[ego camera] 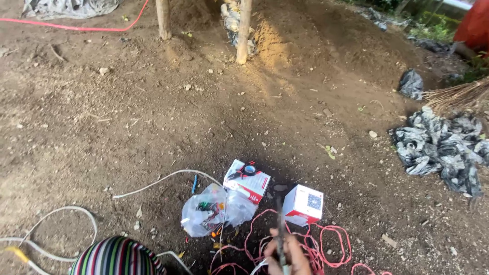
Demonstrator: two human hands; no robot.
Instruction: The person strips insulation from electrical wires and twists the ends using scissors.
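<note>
Red wire (pixel 326 249) on dirt by white box (pixel 303 204); one hand (pixel 286 254), which unclear, grip clamped on thin dark tool (pixel 280 224).

Hand (pixel 286 254) gripping thin dark tool (pixel 280 224), pointing up over red wire (pixel 326 244) lying tangled on dirt. Two boxes (pixel 303 204), plastic bag (pixel 214 210), white cable (pixel 163 181) sitting just beyond. Striped cloth (pixel 117 257) showing lower left.

Bare hand (pixel 285 253); garment (pixel 117 257) striped in many colours.
</note>
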